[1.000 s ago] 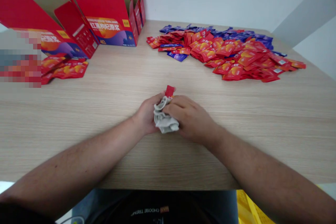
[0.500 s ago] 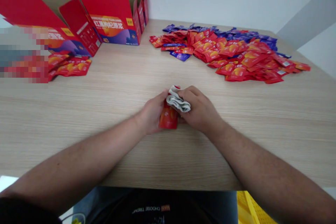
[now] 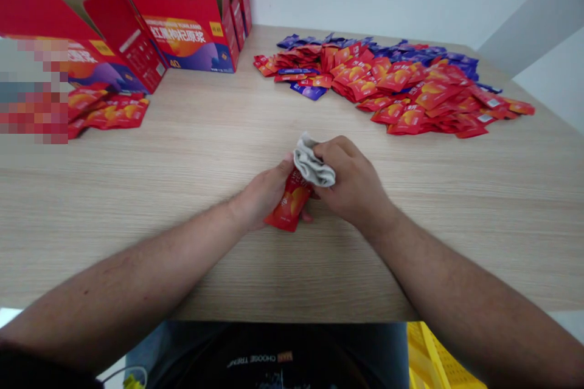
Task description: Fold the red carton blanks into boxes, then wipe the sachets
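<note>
The left hand (image 3: 263, 197) supports the red packet (image 3: 292, 203) over the table (image 3: 182, 176), thumb along its left side, fingers curled beneath and gripping it. The cloth (image 3: 314, 165), which covered the packet's near part a second ago, now sits at its far end; the printed front is exposed, suggesting a wiping stroke away from the body. The right hand (image 3: 353, 179) angles inward, fingers clamped on the cloth.

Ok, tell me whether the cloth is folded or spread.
Folded, not spread: the grey cloth shows several stacked layers, bunched in the right hand.
</note>
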The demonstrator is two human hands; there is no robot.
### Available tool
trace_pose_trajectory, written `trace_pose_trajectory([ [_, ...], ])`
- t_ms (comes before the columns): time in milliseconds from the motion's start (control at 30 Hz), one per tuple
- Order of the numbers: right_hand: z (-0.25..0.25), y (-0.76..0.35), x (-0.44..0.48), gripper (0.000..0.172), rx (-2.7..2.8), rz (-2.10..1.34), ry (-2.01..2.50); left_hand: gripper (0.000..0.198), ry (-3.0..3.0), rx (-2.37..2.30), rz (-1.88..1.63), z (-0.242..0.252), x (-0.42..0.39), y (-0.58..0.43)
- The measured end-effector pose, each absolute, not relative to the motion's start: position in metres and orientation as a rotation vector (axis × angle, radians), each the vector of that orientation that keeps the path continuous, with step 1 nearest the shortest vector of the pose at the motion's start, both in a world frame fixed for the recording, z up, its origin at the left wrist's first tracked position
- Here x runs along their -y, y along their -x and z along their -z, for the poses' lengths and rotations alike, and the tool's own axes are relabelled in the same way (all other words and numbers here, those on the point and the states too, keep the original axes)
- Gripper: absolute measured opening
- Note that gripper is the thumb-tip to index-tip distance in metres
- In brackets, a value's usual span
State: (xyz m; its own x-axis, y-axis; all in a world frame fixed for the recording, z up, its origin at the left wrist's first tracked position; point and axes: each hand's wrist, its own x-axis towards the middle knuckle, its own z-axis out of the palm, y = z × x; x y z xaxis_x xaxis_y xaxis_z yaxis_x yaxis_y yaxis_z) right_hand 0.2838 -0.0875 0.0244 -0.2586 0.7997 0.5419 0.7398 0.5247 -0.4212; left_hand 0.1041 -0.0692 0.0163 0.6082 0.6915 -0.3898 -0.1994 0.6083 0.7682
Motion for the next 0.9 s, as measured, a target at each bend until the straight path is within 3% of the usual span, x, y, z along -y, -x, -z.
trace_pose_trajectory([
  [167,-0.021,-0.285,0.085,0.009,2.016,-0.094,1.314,0.06,-0.706,-0.767,-0.539,-0.023,0.068,-0.106],
  [500,-0.029,-0.254,0.112,0.009,2.447,-0.042,1.029,0.038,-0.495,-0.886,-0.826,-0.028,0.068,-0.112],
  [667,-0.026,-0.255,0.116,0.011,2.574,-0.237,0.843,0.038,-0.497,-0.933,-0.898,-0.026,0.06,-0.107],
  [900,-0.019,-0.255,0.111,0.011,2.375,-0.305,1.094,0.041,-0.407,-0.864,-0.89,-0.031,0.058,-0.105],
])
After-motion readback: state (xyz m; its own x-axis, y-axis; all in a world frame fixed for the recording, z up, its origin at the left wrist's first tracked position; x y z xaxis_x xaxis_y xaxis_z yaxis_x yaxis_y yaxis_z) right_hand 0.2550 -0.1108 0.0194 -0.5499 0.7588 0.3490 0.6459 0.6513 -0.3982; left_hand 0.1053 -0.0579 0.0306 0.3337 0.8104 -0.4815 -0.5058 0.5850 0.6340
